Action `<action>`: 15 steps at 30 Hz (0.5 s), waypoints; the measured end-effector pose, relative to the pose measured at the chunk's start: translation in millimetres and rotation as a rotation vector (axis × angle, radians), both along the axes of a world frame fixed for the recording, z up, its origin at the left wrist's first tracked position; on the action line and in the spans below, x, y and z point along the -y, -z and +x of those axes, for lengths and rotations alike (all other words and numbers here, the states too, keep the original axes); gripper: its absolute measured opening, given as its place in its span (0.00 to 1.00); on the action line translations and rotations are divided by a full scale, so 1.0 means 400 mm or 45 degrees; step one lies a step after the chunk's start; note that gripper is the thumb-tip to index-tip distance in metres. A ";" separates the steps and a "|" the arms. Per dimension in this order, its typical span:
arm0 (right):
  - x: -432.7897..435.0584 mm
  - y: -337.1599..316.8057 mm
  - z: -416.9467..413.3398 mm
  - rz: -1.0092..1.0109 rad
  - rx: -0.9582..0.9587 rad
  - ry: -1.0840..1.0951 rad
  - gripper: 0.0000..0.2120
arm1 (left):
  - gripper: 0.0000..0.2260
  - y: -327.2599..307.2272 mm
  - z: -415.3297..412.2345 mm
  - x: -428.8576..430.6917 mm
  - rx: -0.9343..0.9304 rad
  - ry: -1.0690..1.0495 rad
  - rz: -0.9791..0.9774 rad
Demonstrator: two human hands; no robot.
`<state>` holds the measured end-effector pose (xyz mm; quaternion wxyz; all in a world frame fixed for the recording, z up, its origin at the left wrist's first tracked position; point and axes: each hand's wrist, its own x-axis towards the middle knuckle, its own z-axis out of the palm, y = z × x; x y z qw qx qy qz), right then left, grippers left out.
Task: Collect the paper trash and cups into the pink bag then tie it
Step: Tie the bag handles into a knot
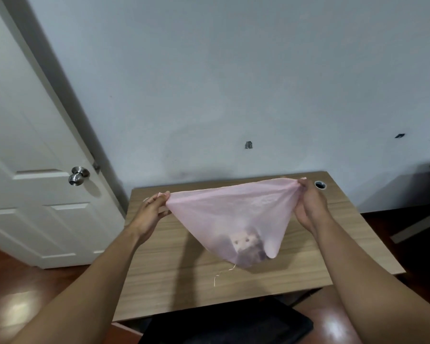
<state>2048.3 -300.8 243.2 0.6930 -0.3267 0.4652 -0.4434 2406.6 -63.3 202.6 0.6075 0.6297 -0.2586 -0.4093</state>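
The thin pink bag (224, 212) hangs above the wooden desk (159, 264), stretched wide between both hands. My left hand (150, 214) pinches the bag's left top corner. My right hand (308, 204) pinches the right top corner, a little higher. Dark and pale shapes of trash (246, 244) show through the plastic at the bag's bottom, but I cannot tell paper from cups. A thin pink strip (221, 275) dangles from the bag's lowest point.
A white door (35, 170) with a metal knob (78, 175) stands at the left. The desk is against a pale wall and has a cable hole (320, 184) at its back right. A dark chair seat (224, 324) sits below the desk's front edge.
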 end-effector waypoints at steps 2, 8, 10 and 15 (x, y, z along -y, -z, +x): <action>0.011 -0.010 0.013 0.082 0.151 0.007 0.07 | 0.17 -0.010 -0.014 0.013 -0.077 0.032 -0.023; -0.050 -0.049 0.098 -0.076 0.040 -0.303 0.17 | 0.25 -0.094 -0.094 0.067 -0.533 0.167 -0.175; -0.067 -0.043 0.119 -0.171 -0.104 -0.357 0.16 | 0.26 -0.123 -0.128 0.094 -0.617 0.178 -0.191; -0.110 -0.035 0.173 -0.311 -0.225 -0.379 0.16 | 0.18 -0.173 -0.222 0.143 -0.118 0.212 -0.153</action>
